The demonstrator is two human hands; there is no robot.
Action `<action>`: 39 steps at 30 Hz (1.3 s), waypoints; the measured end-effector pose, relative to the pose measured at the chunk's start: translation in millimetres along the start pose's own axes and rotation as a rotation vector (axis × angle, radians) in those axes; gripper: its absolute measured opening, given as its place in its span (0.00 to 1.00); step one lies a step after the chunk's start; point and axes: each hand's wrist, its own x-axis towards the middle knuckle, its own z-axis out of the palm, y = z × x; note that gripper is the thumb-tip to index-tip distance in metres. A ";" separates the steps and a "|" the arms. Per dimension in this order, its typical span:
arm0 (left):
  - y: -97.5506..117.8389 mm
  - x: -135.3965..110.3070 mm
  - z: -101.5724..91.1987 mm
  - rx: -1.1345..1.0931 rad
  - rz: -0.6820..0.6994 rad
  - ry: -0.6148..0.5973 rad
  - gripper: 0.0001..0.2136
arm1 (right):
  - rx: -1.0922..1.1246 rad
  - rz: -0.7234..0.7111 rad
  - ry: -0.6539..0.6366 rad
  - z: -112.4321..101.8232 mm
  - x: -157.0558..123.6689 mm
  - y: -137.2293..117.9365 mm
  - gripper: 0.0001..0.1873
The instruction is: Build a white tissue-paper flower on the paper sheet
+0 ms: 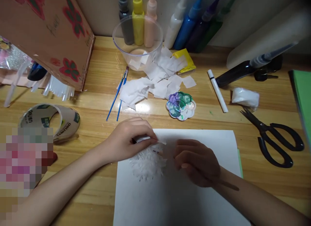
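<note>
A white sheet of paper (199,200) lies on the wooden table in front of me. On it sits a patch of crumpled white tissue pieces (147,163). My left hand (128,140) rests at the patch's upper edge, its fingers pinched on a small white tissue piece (145,139). My right hand (196,163) lies just right of the patch with its fingers curled toward the tissue; what they hold, if anything, is hidden.
A pile of cut white paper squares (155,78), a clear plastic bowl (137,41), paint bottles (138,18), two brushes (116,96), a flower-shaped palette (181,105), a white marker (217,90), black scissors (274,135), a tape roll (50,120) and a cardboard box (51,35) surround the sheet.
</note>
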 end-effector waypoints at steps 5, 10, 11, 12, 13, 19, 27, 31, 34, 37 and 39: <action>2.2 -0.6 -3.7 0.061 0.022 -0.096 0.05 | -0.020 -0.021 -0.015 -1.0 1.2 -2.4 0.18; 2.2 -0.4 -2.9 0.078 0.009 -0.109 0.04 | 0.164 0.055 0.173 -1.7 -9.4 -0.4 0.22; 2.2 -0.2 -2.9 0.078 0.009 -0.113 0.04 | 0.206 0.141 0.253 -0.9 -11.2 1.0 0.23; 2.2 0.1 -2.9 0.076 0.010 -0.118 0.04 | 0.240 0.250 0.327 0.1 -12.2 2.5 0.24; 2.3 0.3 -3.0 0.075 0.010 -0.120 0.04 | 0.270 0.365 0.384 1.4 -12.2 4.0 0.25; 2.1 -0.6 -2.8 0.089 0.008 -0.105 0.03 | 0.400 0.651 0.363 5.9 -0.2 6.7 0.26; -0.2 -1.8 -1.5 0.050 0.025 -0.018 0.08 | 0.344 0.720 0.228 5.1 14.8 4.3 0.27; -2.7 -1.6 0.2 0.043 -0.014 0.077 0.12 | 0.393 0.780 0.209 7.1 24.2 7.7 0.28; -4.8 -1.0 2.0 0.076 -0.022 0.093 0.13 | 0.444 0.768 0.195 8.9 31.5 10.9 0.29; -6.0 -0.2 2.9 0.103 -0.023 0.085 0.13 | 0.465 0.725 0.151 11.7 37.1 13.2 0.29; -6.1 0.1 2.8 0.108 -0.022 0.079 0.13 | 0.461 0.685 0.136 14.6 38.7 14.4 0.29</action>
